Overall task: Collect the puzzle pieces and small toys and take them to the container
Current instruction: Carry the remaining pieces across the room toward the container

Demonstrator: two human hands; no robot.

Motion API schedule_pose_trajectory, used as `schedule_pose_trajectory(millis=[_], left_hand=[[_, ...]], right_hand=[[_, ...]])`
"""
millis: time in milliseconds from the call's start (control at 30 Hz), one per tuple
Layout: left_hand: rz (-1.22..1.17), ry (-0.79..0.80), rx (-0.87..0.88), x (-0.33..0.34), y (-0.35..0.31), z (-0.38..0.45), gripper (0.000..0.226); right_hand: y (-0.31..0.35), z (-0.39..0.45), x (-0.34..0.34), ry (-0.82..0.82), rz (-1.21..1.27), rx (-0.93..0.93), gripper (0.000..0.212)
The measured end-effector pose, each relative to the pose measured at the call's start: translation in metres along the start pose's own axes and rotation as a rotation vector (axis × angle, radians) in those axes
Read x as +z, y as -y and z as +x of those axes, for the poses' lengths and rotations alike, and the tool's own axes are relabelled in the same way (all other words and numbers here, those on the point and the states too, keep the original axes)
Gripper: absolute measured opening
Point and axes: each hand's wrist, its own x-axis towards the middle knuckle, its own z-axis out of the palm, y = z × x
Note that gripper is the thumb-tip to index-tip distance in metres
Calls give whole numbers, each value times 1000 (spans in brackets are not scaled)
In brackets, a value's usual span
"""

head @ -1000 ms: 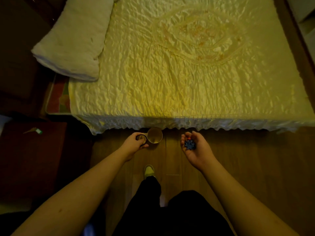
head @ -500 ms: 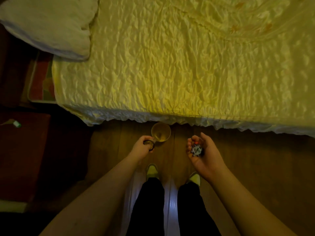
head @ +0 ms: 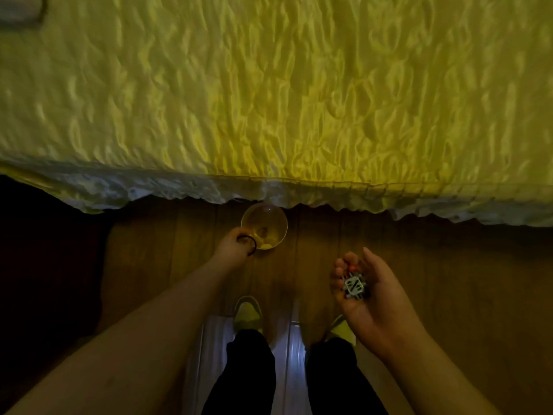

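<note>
A dim wooden floor (head: pixel 449 295) runs up to a yellow bedspread (head: pixel 269 100). Nearest, the right hand (head: pixel 368 298) cups small toys (head: pixel 354 285), light, hard and easily spilled, best kept cradled in the palm. Farther on, the left hand (head: pixel 236 245) grips the handle of 1 cup (head: pixel 264 226).

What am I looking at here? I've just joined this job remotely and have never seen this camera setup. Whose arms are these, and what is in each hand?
No machine here: a person wears one wide-angle camera on the head, looking down past their own arms. The left hand grips the dark handle of a clear round glass cup with a few small things inside. The right hand, palm up and fingers curled, holds a small grey and black puzzle toy with something orange beside it. Ahead lies a bed under a crinkled yellow bedspread. Below are a brown wooden floor and the person's yellowish shoes.
</note>
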Motion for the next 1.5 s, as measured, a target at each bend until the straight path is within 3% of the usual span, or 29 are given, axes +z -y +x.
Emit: schedule_pose_trajectory(millis=[300,400,467,700,1000,1367,1500], left_hand=[[-68,-21,-11,13,6,49,20],[-146,-6,-80,11,2,52,50],[-178,2,-98,8,1,51,58],[-12,-21,-59,-9,1,17,33],[506,51,238,-33,-58,-123,24],[807,37,658,-45,-154,-313,25],[1189,-60,1005,-38,-182,-352,25]], right_hand=[[-8,36,-30,-13,5,-27,22],[-8,36,-29,-3,9,-44,21],[-7,36,-27,8,12,-45,21],[-7,16,-18,33,53,-54,26],[9,-79,-1,54,93,-77,21],[57,-237,-23,-27,95,-221,19],[67,-289,-38,-75,117,-301,20]])
